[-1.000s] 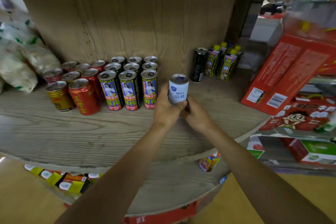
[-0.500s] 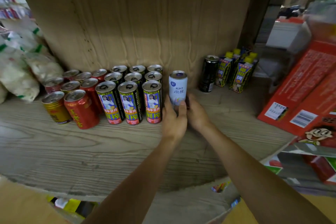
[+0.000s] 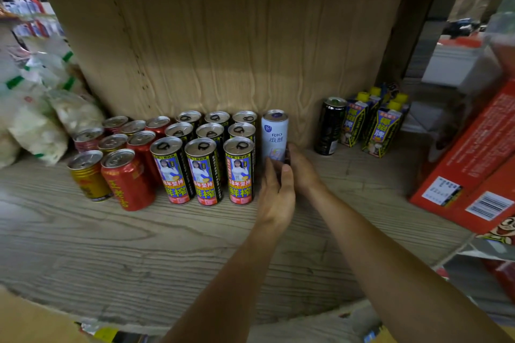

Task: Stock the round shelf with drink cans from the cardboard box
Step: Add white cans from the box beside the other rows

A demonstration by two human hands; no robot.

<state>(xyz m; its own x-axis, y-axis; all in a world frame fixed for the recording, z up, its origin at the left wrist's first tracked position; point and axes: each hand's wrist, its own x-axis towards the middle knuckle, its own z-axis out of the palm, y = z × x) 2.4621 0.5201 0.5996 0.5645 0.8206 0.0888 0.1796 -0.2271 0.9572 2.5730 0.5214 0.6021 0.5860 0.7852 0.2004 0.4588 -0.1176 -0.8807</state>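
Shelf (image 3: 117, 253): grey-brown board with coarse wood grain and a curved front edge. Both bare forearms cross that edge toward the back.

Left hand (image 3: 276, 195): fingers nearly straight, tips laid against the lower front of the white can (image 3: 274, 131); not clasping it. Right hand (image 3: 302, 167): fingers curled round the lower right side of the same can, gripping it.

White can: slim, upright, base on the shelf close to the back edge, just beside the right-hand column of tall cans (image 3: 206, 172). Label reads "RIO" with "微醺" below and "新" in a blue disc.

Tall cans: nine, in three rows of three, silver pull-tab tops. Yellow, green and black labels bear a figure in white and the text "38年坚持" and "鲜榨".

Toward the left edge: squat red cans (image 3: 131, 181), the nearest reading "王老吉", and one gold can (image 3: 87, 175) at the front. Beyond them, white plastic bags (image 3: 36, 120) with green trim.

Toward the right edge: a black can (image 3: 330, 125), apart from the white one, then cartons (image 3: 381, 131) with yellow caps; their print is too small to read. Red boxes (image 3: 473, 164) lean there, carrying barcode stickers.

Back: a curved plywood wall (image 3: 237, 36), pale, with vertical grain.
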